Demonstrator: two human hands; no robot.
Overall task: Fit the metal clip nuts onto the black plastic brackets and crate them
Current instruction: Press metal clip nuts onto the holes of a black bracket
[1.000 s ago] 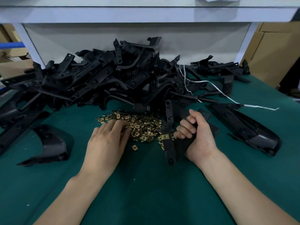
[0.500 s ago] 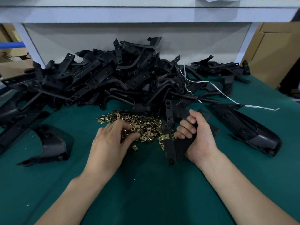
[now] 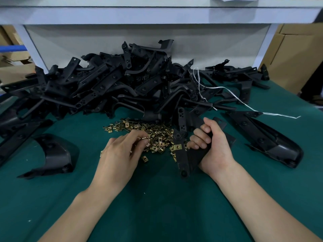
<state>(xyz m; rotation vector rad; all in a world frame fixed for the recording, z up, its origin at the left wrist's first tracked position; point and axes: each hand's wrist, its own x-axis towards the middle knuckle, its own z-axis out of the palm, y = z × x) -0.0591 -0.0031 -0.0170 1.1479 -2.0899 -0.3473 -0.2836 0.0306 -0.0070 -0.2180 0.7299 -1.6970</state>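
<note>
Bracket heap (image 3: 111, 88) behind (near mat (image 3: 157, 206) open)

— What covers the bench?
— A green mat (image 3: 157, 206).
— And on it?
— A heap of black brackets (image 3: 108, 84) at the back, brass clip nuts (image 3: 157, 137) in front, loose black covers (image 3: 56, 158) either side, a white strap (image 3: 244, 103).

- Brass-coloured clip nuts (image 3: 153, 137): loose scattered heap on the green bench (image 3: 157, 198).
- Black plastic brackets (image 3: 108, 84): tangled pile behind the nuts.
- One bracket (image 3: 181, 154), near-upright, carries a fitted clip nut (image 3: 178, 146).
</note>
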